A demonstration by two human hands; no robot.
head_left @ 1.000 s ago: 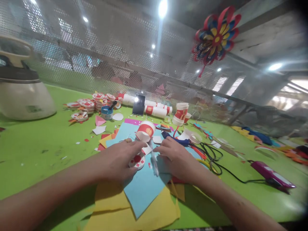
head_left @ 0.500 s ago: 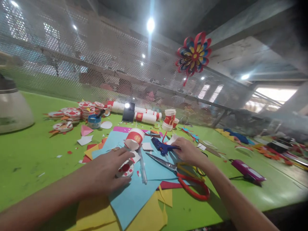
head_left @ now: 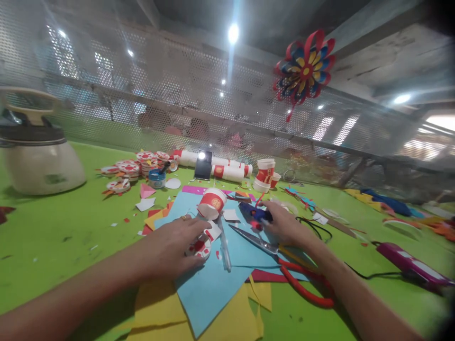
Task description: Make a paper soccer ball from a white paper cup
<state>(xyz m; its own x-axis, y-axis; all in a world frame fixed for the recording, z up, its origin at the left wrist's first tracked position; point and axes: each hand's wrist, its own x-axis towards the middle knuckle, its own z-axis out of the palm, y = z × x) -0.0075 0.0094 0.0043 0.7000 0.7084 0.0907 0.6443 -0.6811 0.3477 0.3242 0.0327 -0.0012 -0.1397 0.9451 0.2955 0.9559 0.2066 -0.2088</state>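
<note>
My left hand (head_left: 167, 248) rests on light blue paper (head_left: 209, 300), its thumb and fingers closed around a small round red-and-white paper piece (head_left: 203, 248). My right hand (head_left: 286, 225) grips a dark blue glue gun (head_left: 253, 212) on the right of the paper; the hand covers its back end. A cut red-and-white paper cup (head_left: 213, 202) lies on its side beyond my left fingertips. Between my hands lies a clear stick (head_left: 225, 246), probably a glue stick. Scissors (head_left: 256, 239) with red-orange handles lie open below my right hand, partly under my forearm.
Similar round pieces (head_left: 128, 166) stand piled at the back left beside a blue jar (head_left: 157, 179). Further back are a phone (head_left: 203, 166), stacked cups (head_left: 265, 173) and a large pale kettle-like pot (head_left: 42, 163). A purple device (head_left: 408, 263) with a black cord lies right.
My right hand has closed further over the glue gun, which has tilted and is slightly blurred. My left hand keeps its hold. The whole view has shifted left.
</note>
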